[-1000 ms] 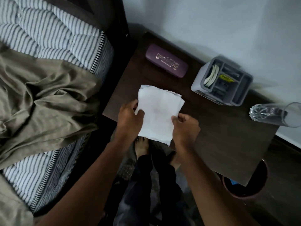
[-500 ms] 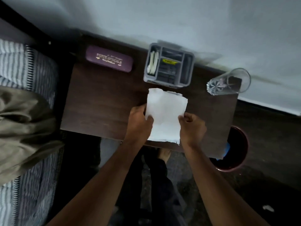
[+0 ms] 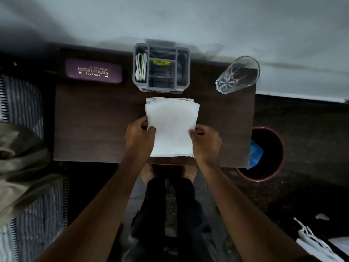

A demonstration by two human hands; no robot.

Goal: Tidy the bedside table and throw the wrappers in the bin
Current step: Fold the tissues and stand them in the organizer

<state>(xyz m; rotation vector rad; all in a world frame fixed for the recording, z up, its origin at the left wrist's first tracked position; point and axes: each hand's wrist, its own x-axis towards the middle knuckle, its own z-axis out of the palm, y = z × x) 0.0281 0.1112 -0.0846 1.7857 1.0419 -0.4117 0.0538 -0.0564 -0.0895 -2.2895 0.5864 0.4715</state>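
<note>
A stack of white paper napkins (image 3: 171, 120) lies over the front middle of the dark wooden bedside table (image 3: 90, 118). My left hand (image 3: 139, 137) pinches the stack's left edge and my right hand (image 3: 205, 142) pinches its right edge. A round dark red bin (image 3: 272, 167) stands on the floor at the table's right front corner, with something blue (image 3: 255, 154) inside it.
A purple glasses case (image 3: 93, 71) lies at the table's back left. A grey compartment organiser (image 3: 161, 68) stands at the back middle, a drinking glass (image 3: 238, 74) at the back right. The bed with a striped cover (image 3: 20, 99) is on the left. White items (image 3: 317, 242) lie on the floor.
The view has swung right and squared up over the table. The napkin stack, held in both hands, now sits straight in front of the organiser near the table's front edge.
</note>
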